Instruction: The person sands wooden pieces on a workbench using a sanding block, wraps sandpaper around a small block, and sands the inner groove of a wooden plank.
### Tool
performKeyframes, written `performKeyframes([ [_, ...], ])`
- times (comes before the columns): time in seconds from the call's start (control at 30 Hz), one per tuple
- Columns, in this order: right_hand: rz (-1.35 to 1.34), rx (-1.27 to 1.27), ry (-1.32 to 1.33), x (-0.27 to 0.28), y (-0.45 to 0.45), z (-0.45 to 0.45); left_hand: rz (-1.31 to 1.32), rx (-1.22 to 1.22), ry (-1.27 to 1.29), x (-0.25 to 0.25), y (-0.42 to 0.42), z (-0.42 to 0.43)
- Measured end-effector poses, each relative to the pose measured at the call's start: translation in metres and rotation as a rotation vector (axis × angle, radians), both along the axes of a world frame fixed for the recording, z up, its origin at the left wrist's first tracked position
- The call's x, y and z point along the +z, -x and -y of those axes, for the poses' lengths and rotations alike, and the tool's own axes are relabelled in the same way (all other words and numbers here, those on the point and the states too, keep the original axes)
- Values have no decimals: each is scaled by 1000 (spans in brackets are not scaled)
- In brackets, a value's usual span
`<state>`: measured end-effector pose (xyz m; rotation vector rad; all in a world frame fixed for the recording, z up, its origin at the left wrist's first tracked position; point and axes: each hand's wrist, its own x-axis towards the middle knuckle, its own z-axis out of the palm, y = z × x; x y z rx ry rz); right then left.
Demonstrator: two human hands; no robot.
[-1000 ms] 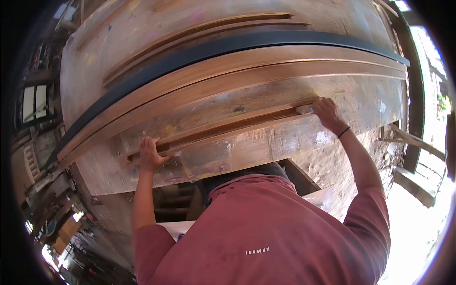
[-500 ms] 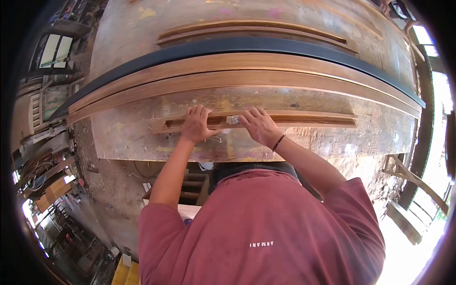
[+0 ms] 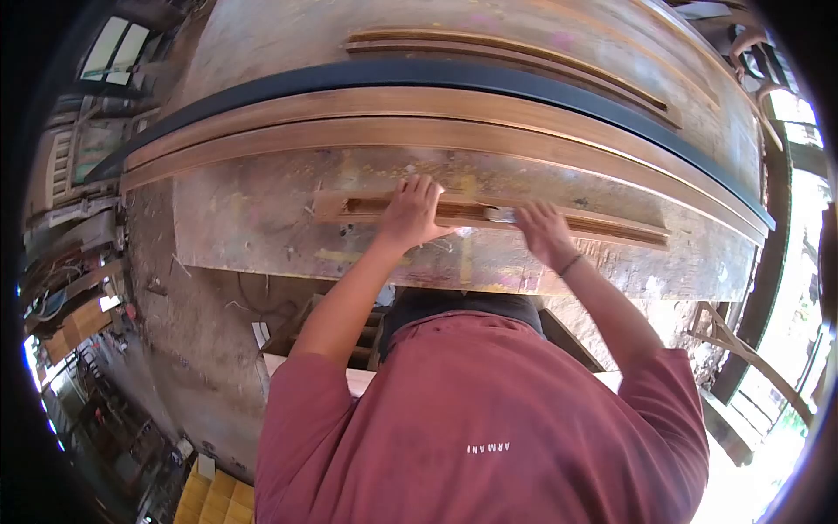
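A grooved wooden strip (image 3: pixel 602 229) lies across the near part of the workbench, with a dark brown channel along its length. My left hand (image 3: pixel 413 212) grips it near its left end, fingers over the far side and thumb along the near edge. Farther right, my right hand (image 3: pixel 545 234), slightly blurred, has its fingers closed on a small pale flat tool (image 3: pixel 500 214). The tool's light end pokes out leftward and rests in the channel. Its other end is hidden under my fingers, so its exact kind is unclear.
Beyond the strip, two long wooden boards (image 3: pixel 367 133) and a long dark bar (image 3: pixel 419 73) span the paint-stained workbench (image 3: pixel 253 231). Another grooved strip (image 3: pixel 524 61) lies farther back. A person's arm (image 3: pixel 752 39) shows at the upper right. Yellow boxes (image 3: pixel 214 498) stand lower left.
My right hand and the pale tool have slid right along the channel. My left hand still holds the strip. The view has turned slightly, shifting the bench and boards.
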<state>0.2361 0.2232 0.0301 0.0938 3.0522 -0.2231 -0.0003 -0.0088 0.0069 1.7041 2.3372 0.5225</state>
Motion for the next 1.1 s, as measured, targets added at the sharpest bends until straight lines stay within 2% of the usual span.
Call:
performKeyframes([
  [0.1,0,-1,32,7,33,30,46,-3,46,-1,13,11],
  [0.13,98,12,57,19,32,22,72,-34,-38,0,14,19],
  [0.17,28,30,7,14,20,7,80,-61,-136,-1,24,20],
  [0.27,-105,-10,9,13,-26,-35,112,47,-73,30,87,87],
  [0.4,46,-44,22,29,-21,-38,169,216,72,22,134,170],
  [0.43,37,-1,15,25,-7,-27,170,232,78,24,138,172],
  [0.5,-35,77,-23,4,24,5,339,203,2,27,141,168],
  [0.57,-74,124,-7,-20,73,55,321,183,-17,21,144,169],
  [0.6,-52,141,39,-23,101,83,298,160,-37,18,146,169],
  [0.67,17,155,86,8,160,136,280,156,-47,14,148,168],
  [0.77,-16,150,125,7,153,127,276,144,-31,15,151,172],
  [0.83,75,65,106,-7,104,80,294,159,-33,14,149,172],
  [0.93,192,-53,111,27,60,37,252,190,20,19,149,172],
  [1.07,163,-76,33,14,75,59,284,201,11,20,151,171],
  [1.1,81,-33,23,9,87,72,261,192,4,17,151,169],
])
